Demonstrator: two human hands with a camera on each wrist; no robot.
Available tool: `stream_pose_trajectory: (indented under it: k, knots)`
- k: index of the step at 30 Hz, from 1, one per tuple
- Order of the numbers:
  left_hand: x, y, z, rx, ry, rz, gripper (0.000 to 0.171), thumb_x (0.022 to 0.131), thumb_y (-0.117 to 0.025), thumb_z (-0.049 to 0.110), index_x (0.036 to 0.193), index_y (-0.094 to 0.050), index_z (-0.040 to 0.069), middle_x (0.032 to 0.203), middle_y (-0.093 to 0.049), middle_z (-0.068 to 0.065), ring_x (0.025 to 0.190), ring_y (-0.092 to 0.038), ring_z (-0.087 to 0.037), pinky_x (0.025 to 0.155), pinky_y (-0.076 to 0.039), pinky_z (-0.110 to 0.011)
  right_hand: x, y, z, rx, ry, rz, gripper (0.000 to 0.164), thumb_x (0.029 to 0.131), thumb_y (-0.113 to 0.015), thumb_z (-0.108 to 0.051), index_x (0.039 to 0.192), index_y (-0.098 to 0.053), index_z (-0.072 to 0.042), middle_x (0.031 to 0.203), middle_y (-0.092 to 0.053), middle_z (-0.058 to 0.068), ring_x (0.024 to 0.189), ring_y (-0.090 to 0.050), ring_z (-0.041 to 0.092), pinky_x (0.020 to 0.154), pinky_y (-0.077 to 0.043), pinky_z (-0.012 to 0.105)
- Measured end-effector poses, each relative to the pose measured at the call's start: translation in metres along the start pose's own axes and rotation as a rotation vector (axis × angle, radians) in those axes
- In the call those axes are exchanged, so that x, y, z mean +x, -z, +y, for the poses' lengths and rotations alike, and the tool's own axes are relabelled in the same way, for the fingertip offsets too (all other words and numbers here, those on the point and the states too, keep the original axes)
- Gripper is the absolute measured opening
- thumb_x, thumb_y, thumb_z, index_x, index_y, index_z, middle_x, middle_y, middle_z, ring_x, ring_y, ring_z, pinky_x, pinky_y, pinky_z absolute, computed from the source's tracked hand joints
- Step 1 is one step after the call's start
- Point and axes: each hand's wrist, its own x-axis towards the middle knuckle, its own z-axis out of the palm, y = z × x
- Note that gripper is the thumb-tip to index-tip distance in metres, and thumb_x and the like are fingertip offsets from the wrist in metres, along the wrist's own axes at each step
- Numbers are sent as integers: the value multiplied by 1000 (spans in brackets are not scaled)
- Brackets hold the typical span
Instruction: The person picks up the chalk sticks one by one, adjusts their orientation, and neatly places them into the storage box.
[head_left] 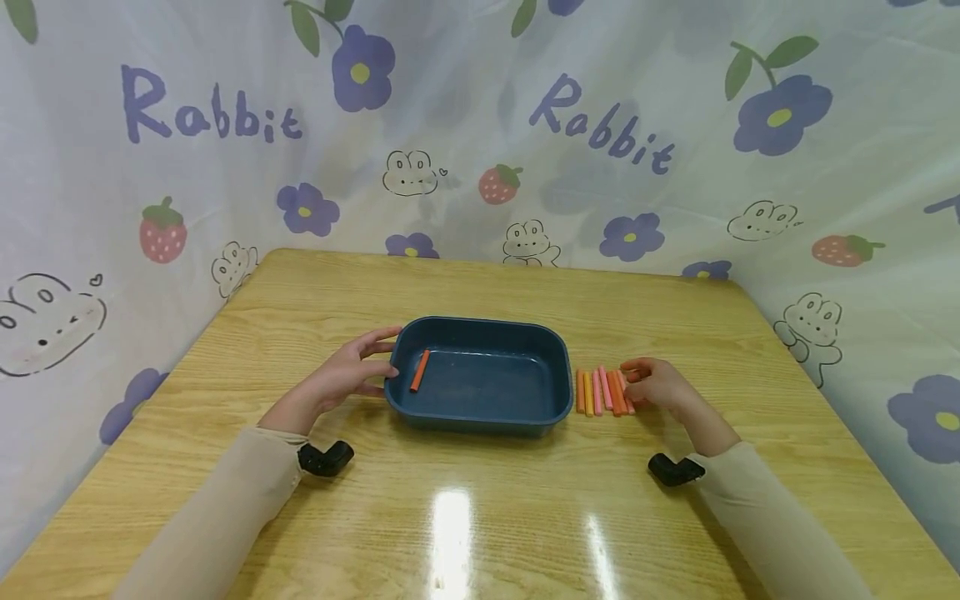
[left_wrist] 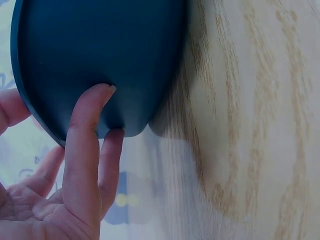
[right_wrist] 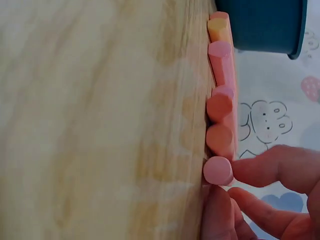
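Note:
My left hand is at the left end of a dark blue rectangular basin, fingers spread and fingertips against its outer wall. An orange chalk stick lies slanted inside the basin, near its left end. To the right of the basin, several chalk sticks in orange, yellow and pink lie side by side in a row. My right hand is at the row's right end, where thumb and fingers pinch a light pink chalk stick. Its neighbour is an orange chalk stick.
All of this is on a glossy wood-grain table. A white cloth printed with rabbits, flowers and strawberries hangs behind the table and at both sides. The basin's right end is close to the chalk row.

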Motion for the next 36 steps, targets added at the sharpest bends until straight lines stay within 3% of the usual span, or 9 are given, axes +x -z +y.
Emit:
stream_pose_trajectory:
  k: [6,9,17,22,25,28,36]
  knots:
    - [0,0,0,1,2,2,71,89,-57,1,149,-21,12,146,-20,-24,112,-51,-39,76,-53,-41,3,-1,-4,-89,-29,5,51,84,-62,-5,129,-44,10,104,-51,19,87,-51,23,65,-50,28]
    - [-1,0,1,-3,0,1,71,89,-57,1,149,-21,12,146,-20,-24,113,-50,-40,76,-53,-42,3,1,-5,-64,-33,10,52,83,-63,-4,129,-43,11,107,-51,22,86,-54,23,64,-51,29]
    - [-2,-1,1,0,4,4,71,89,-56,1,149,-21,11,146,-20,-25,113,-50,-40,76,-53,-42,-1,5,-3,300,-44,9,61,89,-55,-2,141,-24,8,117,-46,22,81,-59,13,72,-53,30]
    - [-1,-1,1,-1,4,3,71,89,-56,1,149,-21,11,146,-19,-25,114,-49,-41,76,-53,-42,-5,5,-6,628,-66,-19,65,95,-50,-4,147,-12,2,106,-55,10,83,-61,11,77,-51,28]
    - [-1,-1,1,-3,2,-1,71,89,-56,1,149,-21,11,147,-19,-25,115,-48,-42,76,-53,-42,-6,3,-11,771,-84,-29,67,95,-49,-4,148,-8,0,101,-58,6,84,-63,12,78,-51,29]
    - [-1,-1,1,-5,5,-1,71,89,-56,1,149,-21,11,147,-19,-24,116,-47,-42,76,-52,-42,-7,-1,-17,844,-88,-34,66,96,-47,-4,149,-8,-2,99,-58,4,84,-62,12,77,-51,28]
    - [2,-1,0,-2,9,8,70,89,-56,0,149,-23,12,146,-22,-23,114,-49,-41,76,-52,-43,-5,-10,-33,903,-95,-21,67,95,-47,-1,149,-7,-3,101,-53,5,79,-61,11,75,-52,25]
